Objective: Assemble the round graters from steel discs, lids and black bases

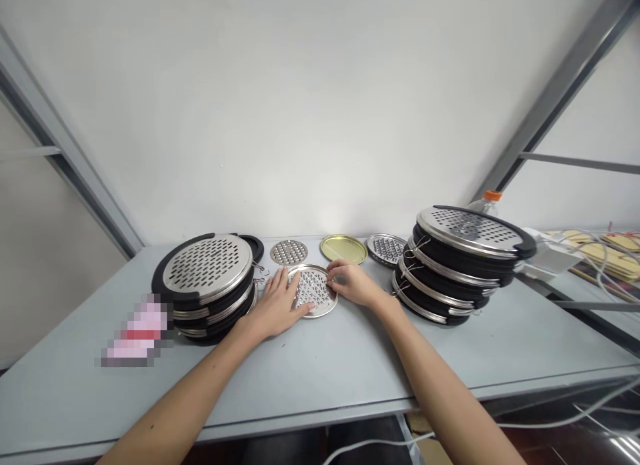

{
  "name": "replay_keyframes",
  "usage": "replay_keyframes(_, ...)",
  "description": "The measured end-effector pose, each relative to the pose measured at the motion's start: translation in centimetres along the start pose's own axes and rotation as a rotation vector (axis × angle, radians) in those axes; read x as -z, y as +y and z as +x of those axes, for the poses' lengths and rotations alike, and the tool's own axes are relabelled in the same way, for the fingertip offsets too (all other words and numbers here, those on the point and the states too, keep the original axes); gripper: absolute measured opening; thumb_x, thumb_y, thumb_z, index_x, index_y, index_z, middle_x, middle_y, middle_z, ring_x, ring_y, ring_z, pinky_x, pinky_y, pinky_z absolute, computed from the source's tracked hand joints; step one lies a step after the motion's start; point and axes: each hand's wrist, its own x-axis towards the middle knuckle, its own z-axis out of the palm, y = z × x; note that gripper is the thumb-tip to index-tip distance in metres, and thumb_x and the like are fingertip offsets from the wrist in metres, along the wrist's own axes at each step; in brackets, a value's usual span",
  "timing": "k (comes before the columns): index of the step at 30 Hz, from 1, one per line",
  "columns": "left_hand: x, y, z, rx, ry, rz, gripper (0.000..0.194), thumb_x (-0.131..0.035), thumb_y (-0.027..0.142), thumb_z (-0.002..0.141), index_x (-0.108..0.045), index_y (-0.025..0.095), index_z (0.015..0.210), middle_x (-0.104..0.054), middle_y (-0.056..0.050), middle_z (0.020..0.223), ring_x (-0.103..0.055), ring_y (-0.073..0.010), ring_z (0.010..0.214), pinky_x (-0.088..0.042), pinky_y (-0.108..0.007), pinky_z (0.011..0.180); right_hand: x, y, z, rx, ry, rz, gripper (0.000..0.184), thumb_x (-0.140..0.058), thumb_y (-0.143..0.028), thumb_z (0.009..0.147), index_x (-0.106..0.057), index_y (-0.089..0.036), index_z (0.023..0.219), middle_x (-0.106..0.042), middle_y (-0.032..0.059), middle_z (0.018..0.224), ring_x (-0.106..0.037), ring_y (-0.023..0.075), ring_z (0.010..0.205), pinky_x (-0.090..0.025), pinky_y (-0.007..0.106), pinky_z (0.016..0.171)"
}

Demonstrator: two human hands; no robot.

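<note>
A round metal grater disc (313, 293) with raised teeth and a rim lies on the table between my hands. My left hand (280, 303) rests at the disc's left side, its fingers stretched out and the thumb along the near rim. At the right edge, my right hand (353, 283) has its fingers bent in a pinch on the rim; the fingertips are partly hidden. Behind the disc lie a flat grater plate (289, 252), a gold-coloured round lid (343, 249) and another rimmed grater disc (386, 249).
Stacks of black-rimmed grater containers with wire clasps stand at left (207, 268) and right (467, 231). A blurred pink item (137, 335) lies at left. An orange-capped bottle (492, 196), a white box (550, 255) and cables are at right. A wall is behind.
</note>
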Motion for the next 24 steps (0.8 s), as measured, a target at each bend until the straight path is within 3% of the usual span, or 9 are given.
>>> replay_keyframes(24, 0.08, 0.39, -0.07, 0.0, -0.009, -0.015, 0.081, -0.034, 0.067, 0.087, -0.016, 0.016, 0.148, -0.012, -0.016, 0.156, -0.004, -0.033, 0.143, -0.012, -0.052, 0.113, 0.16, 0.23, -0.06, -0.015, -0.054, 0.035, 0.019, -0.056, -0.012, 0.08, -0.072, -0.02, 0.073, -0.064, 0.0067, 0.101, -0.063, 0.0199, 0.088, -0.048, 0.034, 0.086)
